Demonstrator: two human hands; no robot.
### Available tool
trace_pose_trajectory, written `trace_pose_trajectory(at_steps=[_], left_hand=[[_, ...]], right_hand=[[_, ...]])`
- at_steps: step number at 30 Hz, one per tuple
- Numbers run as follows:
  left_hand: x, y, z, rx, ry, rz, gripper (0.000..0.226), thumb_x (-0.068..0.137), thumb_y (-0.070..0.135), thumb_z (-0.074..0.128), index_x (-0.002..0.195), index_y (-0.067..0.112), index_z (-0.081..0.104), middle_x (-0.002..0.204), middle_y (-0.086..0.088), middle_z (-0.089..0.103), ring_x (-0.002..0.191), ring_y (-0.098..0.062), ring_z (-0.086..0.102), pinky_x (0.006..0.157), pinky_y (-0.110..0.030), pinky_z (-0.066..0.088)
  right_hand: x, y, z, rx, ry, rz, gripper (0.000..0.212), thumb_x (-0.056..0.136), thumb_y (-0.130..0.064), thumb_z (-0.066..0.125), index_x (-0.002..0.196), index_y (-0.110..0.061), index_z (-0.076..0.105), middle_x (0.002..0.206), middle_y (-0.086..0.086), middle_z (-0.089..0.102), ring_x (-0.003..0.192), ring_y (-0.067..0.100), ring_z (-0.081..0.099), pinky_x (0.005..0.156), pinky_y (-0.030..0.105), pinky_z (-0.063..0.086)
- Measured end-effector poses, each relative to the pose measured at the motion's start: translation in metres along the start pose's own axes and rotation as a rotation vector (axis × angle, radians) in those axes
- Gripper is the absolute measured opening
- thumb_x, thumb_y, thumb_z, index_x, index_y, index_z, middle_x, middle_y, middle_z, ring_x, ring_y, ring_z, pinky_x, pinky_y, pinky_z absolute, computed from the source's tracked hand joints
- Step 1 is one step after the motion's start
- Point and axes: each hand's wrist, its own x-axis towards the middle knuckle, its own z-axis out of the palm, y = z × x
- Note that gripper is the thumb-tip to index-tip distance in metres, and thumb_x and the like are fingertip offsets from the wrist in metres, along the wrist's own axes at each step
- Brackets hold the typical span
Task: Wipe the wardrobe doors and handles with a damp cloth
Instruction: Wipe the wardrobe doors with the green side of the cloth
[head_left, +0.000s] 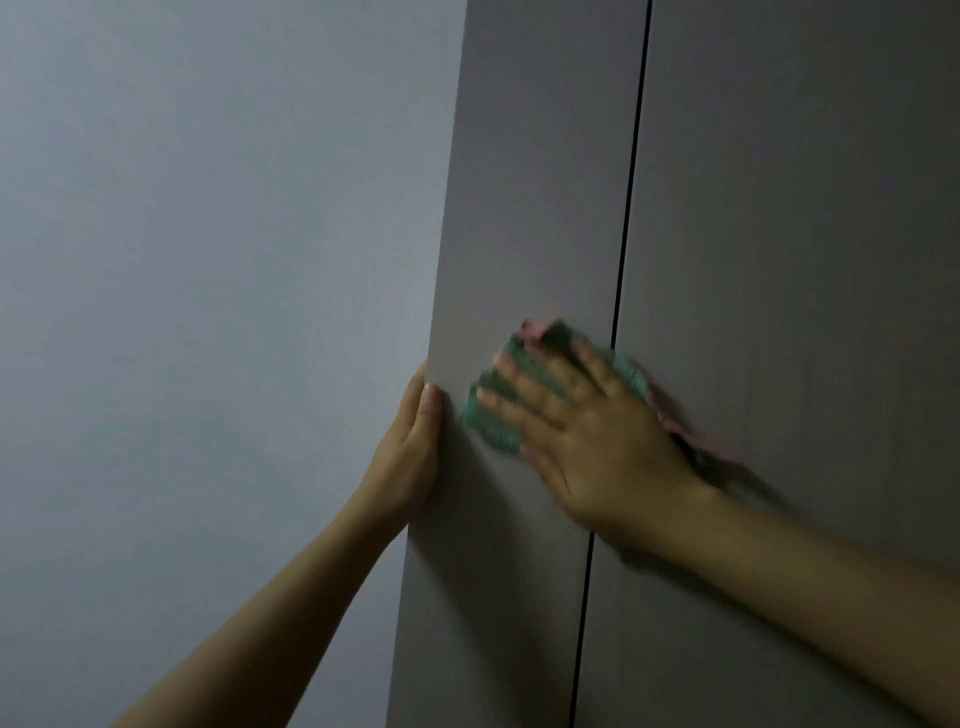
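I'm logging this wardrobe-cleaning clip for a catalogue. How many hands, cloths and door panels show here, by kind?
Hands: 2, left hand on the door edge, right hand pressing the cloth
Cloths: 1, green and pink cloth
Door panels: 2, left panel, right panel
Total: 5

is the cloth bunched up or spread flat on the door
Bunched: the cloth sits in a blurred green and pink wad under the right hand, pressed to the door.
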Motion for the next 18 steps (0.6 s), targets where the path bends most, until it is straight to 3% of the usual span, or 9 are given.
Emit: trace_pose_trajectory(at_steps=[4, 8, 11, 13, 16, 18], left_hand=[[-0.003, 0.0, 0.001, 0.03, 0.014, -0.033, 0.044, 0.104, 0.033, 0.023, 0.147, 0.027, 0.031, 0.143, 0.007, 0.042, 0.127, -0.009, 0.041, 0.104, -0.022, 0.029], [-0.004, 0.005, 0.007, 0.125, 0.132, 0.001, 0.046, 0.104, 0.033, 0.026, 0.15, 0.027, 0.026, 0.148, 0.005, 0.039, 0.134, -0.014, 0.037, 0.101, -0.019, 0.024], [0.002, 0.015, 0.017, 0.175, 0.228, 0.007, 0.057, 0.102, 0.036, 0.035, 0.154, 0.026, 0.012, 0.153, -0.002, 0.029, 0.139, -0.019, 0.029, 0.102, -0.024, 0.021], [0.005, 0.022, 0.028, 0.282, 0.301, 0.074, 0.062, 0.1, 0.039, 0.039, 0.153, 0.027, 0.009, 0.152, -0.005, 0.022, 0.139, -0.02, 0.024, 0.105, -0.027, 0.02], [0.005, 0.026, 0.041, 0.4, 0.358, 0.207, 0.066, 0.092, 0.044, 0.036, 0.152, 0.03, 0.012, 0.153, -0.004, 0.015, 0.14, -0.02, 0.015, 0.114, -0.037, 0.015], [0.004, 0.02, 0.045, 0.417, 0.383, 0.231, 0.065, 0.091, 0.043, 0.036, 0.152, 0.031, 0.017, 0.154, -0.005, 0.016, 0.141, -0.019, 0.015, 0.116, -0.041, 0.016]], right_hand=[[-0.033, 0.008, -0.007, 0.028, -0.043, -0.197, 0.047, 0.099, -0.034, 0.033, 0.143, -0.022, 0.042, 0.151, 0.002, 0.035, 0.141, 0.026, 0.03, 0.116, 0.046, 0.018], [0.003, 0.064, -0.021, -0.057, 0.046, 0.113, 0.05, 0.099, -0.035, 0.029, 0.147, -0.02, 0.035, 0.152, 0.005, 0.034, 0.142, 0.029, 0.027, 0.116, 0.048, 0.018], [0.013, 0.059, -0.023, -0.084, 0.108, 0.349, 0.053, 0.098, -0.036, 0.028, 0.147, -0.017, 0.033, 0.153, 0.007, 0.032, 0.142, 0.03, 0.026, 0.116, 0.047, 0.015], [-0.006, 0.034, -0.015, -0.057, 0.081, 0.272, 0.054, 0.097, -0.036, 0.028, 0.148, -0.017, 0.033, 0.154, 0.007, 0.03, 0.143, 0.029, 0.024, 0.116, 0.049, 0.016], [-0.032, 0.035, -0.02, -0.029, -0.031, 0.005, 0.052, 0.099, -0.036, 0.027, 0.148, -0.02, 0.033, 0.155, 0.005, 0.028, 0.144, 0.027, 0.023, 0.116, 0.048, 0.017], [-0.026, 0.068, -0.028, -0.045, -0.02, 0.02, 0.051, 0.098, -0.036, 0.027, 0.147, -0.022, 0.035, 0.153, 0.004, 0.03, 0.143, 0.026, 0.025, 0.116, 0.046, 0.017]])
